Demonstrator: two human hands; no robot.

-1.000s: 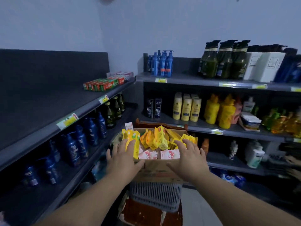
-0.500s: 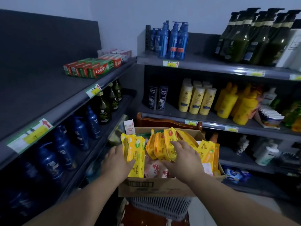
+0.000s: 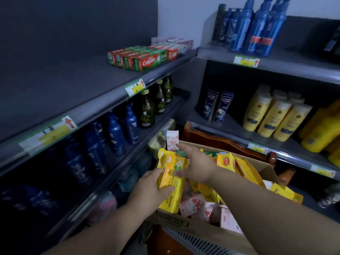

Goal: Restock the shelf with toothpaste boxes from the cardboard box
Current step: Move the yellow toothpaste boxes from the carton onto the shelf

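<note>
A brown cardboard box (image 3: 184, 220) sits low in the middle, packed with yellow and pink toothpaste boxes. My left hand (image 3: 149, 190) grips a stack of yellow toothpaste boxes (image 3: 172, 183) at the box's left side. My right hand (image 3: 195, 165) lies across the top of the same stack, thumb against it and fingers stretched toward a small pink-and-white box (image 3: 172, 140) standing at the far corner. Green and red Colgate toothpaste boxes (image 3: 141, 58) lie in a row on the upper left shelf (image 3: 73, 83), which is bare to their left.
Blue bottles (image 3: 114, 134) and dark green bottles (image 3: 147, 111) fill the left shelf below. The right shelving holds blue pump bottles (image 3: 257, 26), Clear bottles (image 3: 219, 106) and yellow bottles (image 3: 276, 115). A brown wooden piece (image 3: 217, 141) stands behind the box, a grey slatted basket (image 3: 193, 242) under it.
My right hand moved left from the middle packs onto the yellow stack held by my left hand. The view came closer and swung left toward the shelves.
</note>
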